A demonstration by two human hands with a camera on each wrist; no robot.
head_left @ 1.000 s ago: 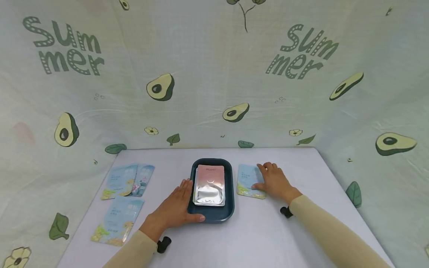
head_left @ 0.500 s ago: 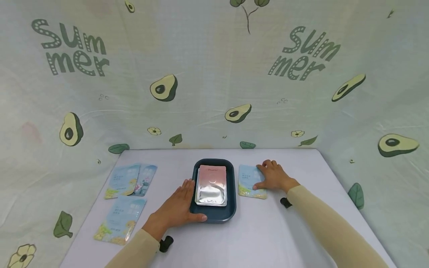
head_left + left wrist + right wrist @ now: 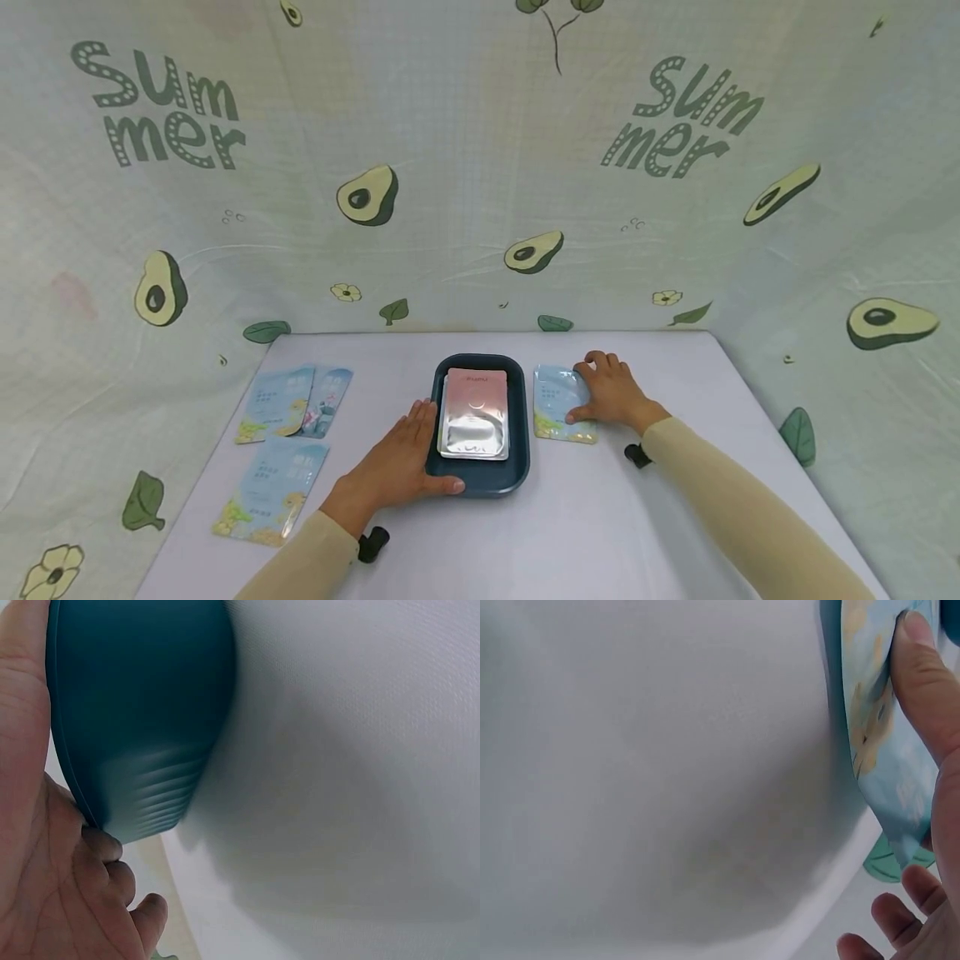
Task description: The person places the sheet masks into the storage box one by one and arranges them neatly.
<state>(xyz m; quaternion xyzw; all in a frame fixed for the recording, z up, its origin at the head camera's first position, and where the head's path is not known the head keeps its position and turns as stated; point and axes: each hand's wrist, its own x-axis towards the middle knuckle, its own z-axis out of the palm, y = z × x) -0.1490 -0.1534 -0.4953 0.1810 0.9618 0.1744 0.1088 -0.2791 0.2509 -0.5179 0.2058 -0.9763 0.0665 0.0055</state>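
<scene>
A dark blue tray (image 3: 480,486) lies mid-table with silver-and-pink sheet mask packets (image 3: 474,414) stacked in it. My left hand (image 3: 397,458) rests along its left rim, fingers straight and thumb spread over the near rim. The left wrist view has the tray's ribbed outer wall (image 3: 161,780) beside the fingers. To the right of the tray, my right hand (image 3: 613,395) pinches a light blue sheet mask packet (image 3: 555,400) by its right side, thumb on top and index finger at the far edge. Close up, that packet (image 3: 889,727) bows under the thumb; its far end is hidden.
Several more light blue packets lie on the left of the white table (image 3: 570,533): an overlapping pair (image 3: 273,404) farther back and a single packet (image 3: 273,492) nearer. A printed cloth (image 3: 450,167) hangs behind the table and along its sides.
The right hand's index finger and the packet's far right corner have risen slightly, and the packet now bows. The left hand and tray hold still; the head view shifted a little.
</scene>
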